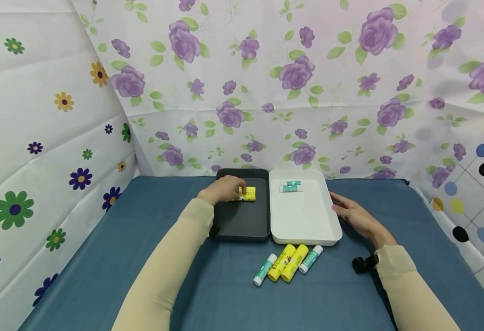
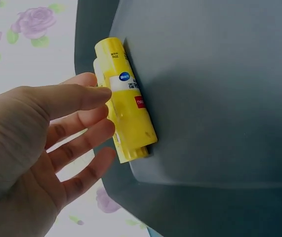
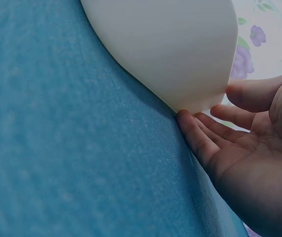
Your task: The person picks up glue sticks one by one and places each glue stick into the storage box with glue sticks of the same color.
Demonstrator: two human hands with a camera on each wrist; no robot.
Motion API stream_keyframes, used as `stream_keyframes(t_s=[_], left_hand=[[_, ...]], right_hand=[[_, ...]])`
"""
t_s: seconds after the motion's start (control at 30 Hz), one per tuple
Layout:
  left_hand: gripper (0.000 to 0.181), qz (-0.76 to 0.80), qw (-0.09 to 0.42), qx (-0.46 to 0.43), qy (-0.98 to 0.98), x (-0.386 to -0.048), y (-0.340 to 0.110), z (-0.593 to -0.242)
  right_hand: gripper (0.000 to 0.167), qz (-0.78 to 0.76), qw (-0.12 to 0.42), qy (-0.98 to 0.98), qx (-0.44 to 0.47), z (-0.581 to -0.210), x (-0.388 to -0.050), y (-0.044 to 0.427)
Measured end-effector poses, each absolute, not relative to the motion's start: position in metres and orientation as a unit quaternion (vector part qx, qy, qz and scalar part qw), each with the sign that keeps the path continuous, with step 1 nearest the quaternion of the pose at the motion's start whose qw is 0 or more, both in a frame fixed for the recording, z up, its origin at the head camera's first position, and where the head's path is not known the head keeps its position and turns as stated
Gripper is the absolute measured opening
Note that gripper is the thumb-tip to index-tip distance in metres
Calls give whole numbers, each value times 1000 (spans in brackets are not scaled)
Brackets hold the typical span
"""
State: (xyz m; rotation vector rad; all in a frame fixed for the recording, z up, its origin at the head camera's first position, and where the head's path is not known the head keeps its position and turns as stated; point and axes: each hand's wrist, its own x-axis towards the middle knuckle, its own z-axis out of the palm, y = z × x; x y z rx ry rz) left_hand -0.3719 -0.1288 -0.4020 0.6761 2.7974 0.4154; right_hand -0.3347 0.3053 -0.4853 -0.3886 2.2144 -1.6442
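A: What is the left hand point(image 1: 224, 189) doing?
B: Its fingers are spread and loosely bent, unclenched, with the thumb and fingertips against a pair of yellow tubes point(image 1: 248, 194). They aren't wrapped round them.

A: And where are those?
B: Inside the dark tray point(image 1: 243, 221), towards its far edge. That tray stands near the worktop's far edge, its right edge against the white tray point(image 1: 305, 218).

A: The right hand point(image 1: 358, 219)?
B: Fingers nearly straight, tips touching the white tray's right side; no closed grasp there.

A: Any writing?
B: The left wrist view gives a blue oval logo point(image 2: 125, 76) on a white band, and a red patch point(image 2: 140, 101) with pale letters turned away. I can't read either surely. Small print near one end looks like "20G".

A: What does the head view add?
B: Two green-and-white tubes point(image 1: 291, 188) near the white tray's far edge, plus four tubes point(image 1: 294, 263) on the worktop point(image 1: 208, 294) before its near-left corner: two yellow between two green-and-white. The right wrist view alone shows the thumb at the rim, fingertips lower down.
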Motion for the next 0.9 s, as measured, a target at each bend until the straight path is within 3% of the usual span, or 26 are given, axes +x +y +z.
stream_keyframes(t_s=[0.37, 0.9], left_hand=[[26, 260, 126, 251, 924, -352, -141, -395], [26, 319, 97, 278, 901, -288, -152, -393]], right_hand=[[67, -583, 178, 781, -137, -485, -335, 305], [70, -585, 184, 778, -135, -485, -334, 306]])
